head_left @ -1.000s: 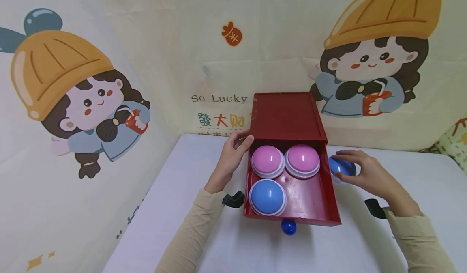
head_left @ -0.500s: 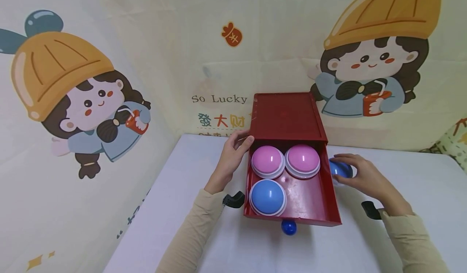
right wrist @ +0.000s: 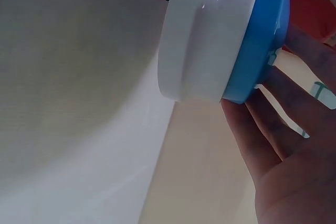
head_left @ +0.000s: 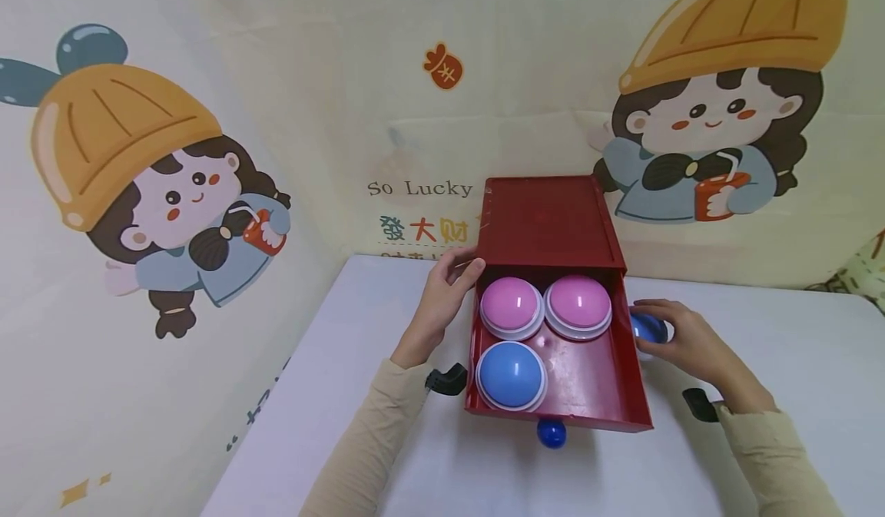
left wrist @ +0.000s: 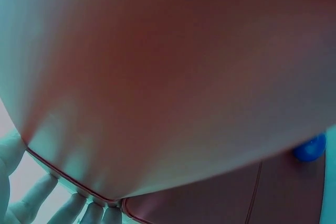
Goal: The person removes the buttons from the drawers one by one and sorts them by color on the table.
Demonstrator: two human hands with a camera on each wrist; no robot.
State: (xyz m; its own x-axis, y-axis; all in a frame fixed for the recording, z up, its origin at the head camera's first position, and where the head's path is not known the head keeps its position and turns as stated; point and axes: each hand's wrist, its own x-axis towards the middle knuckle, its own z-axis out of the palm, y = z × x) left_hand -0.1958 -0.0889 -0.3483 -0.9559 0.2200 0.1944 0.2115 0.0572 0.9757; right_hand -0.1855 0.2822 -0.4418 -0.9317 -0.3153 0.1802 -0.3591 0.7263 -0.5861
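A red box (head_left: pixel 546 225) has its drawer (head_left: pixel 577 382) pulled out toward me. Inside sit two pink domed push buttons, a left one (head_left: pixel 512 302) and a right one (head_left: pixel 579 300), along the back, and a blue one (head_left: pixel 512 373) at front left. My left hand (head_left: pixel 442 302) holds the box at its left side, thumb at the front corner and fingers reaching farther back. Just right of the drawer, my right hand (head_left: pixel 691 344) grips another blue push button (right wrist: pixel 226 40) between thumb and fingers. Its white base is tilted sideways in the right wrist view.
A round blue knob (head_left: pixel 551 433) sticks out from the drawer front. All this stands on a white tabletop (head_left: pixel 795 356), with a cartoon-printed cloth (head_left: pixel 387 117) hanging behind and to the left. Each wrist carries a black strap piece.
My right hand has moved slightly left with the blue button, bringing it closer to the drawer's right wall. The left hand keeps its place on the box; the head view has shifted slightly.
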